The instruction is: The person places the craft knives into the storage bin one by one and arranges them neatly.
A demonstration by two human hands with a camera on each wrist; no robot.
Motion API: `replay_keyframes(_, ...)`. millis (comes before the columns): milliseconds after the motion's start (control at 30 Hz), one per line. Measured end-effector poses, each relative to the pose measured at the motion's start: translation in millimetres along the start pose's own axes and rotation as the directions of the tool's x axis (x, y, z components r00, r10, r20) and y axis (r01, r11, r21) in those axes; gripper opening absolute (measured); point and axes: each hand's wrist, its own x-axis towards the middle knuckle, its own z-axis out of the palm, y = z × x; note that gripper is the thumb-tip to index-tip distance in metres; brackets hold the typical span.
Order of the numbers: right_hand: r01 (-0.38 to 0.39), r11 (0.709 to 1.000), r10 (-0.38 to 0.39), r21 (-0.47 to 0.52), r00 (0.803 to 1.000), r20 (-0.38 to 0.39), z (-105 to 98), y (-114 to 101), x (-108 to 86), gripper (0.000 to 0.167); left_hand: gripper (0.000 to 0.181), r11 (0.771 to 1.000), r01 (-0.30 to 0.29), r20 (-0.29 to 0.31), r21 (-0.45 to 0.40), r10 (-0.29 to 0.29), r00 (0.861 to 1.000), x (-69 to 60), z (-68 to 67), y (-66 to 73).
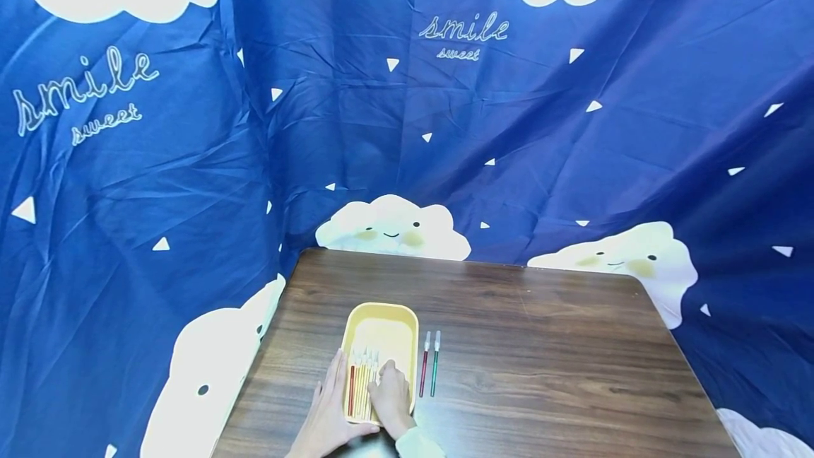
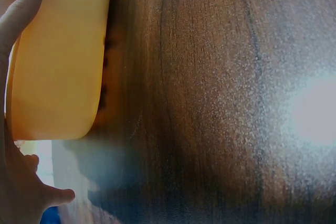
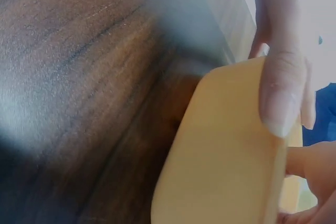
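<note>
A yellow tray (image 1: pixel 381 311) stands on the table. Inside its near half lie several slim pen-like tools (image 1: pixel 361 382) with clear caps, one red and others yellowish, side by side. My left hand (image 1: pixel 329 408) holds the tray's near left corner, fingers along the left side and thumb across the near wall; that thumb shows on the yellow wall in the right wrist view. My right hand (image 1: pixel 391 396) is inside the tray, fingers bent over the right side of the row; whether it pinches a tool is hidden. Just right of the tray lie a red tool (image 1: pixel 424 365) and a green tool (image 1: pixel 435 365).
The dark wood-grain table (image 1: pixel 559 359) extends to the right of the tools. A blue cloth (image 1: pixel 407 126) with white clouds hangs behind the table and along its left side.
</note>
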Motion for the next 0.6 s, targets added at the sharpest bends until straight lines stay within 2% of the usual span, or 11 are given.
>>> replay_keyframes(200, -0.004, 1.000, 0.004, 0.016, 1.000, -0.028, -11.5, -2.8, 3.4, 0.027, 0.153, 1.000, 0.013, 0.019, -0.009, -0.012, 1.000, 0.5, 0.5, 0.0)
replay_keyframes(367, 0.002, 0.998, 0.002, 0.070, 0.999, -0.052, -26.6, -4.4, 8.8, 0.023, 0.153, 0.999, 0.036, 0.048, -0.026, -0.035, 0.998, 1.2, 0.1, -0.1)
replay_keyframes(600, -0.007, 0.995, 0.017, 0.099, 0.995, -0.101, -48.7, -2.3, 17.7, 0.020, 0.151, 1.000, 0.027, 0.041, -0.012, -0.027, 0.999, 0.3, -0.2, 0.2)
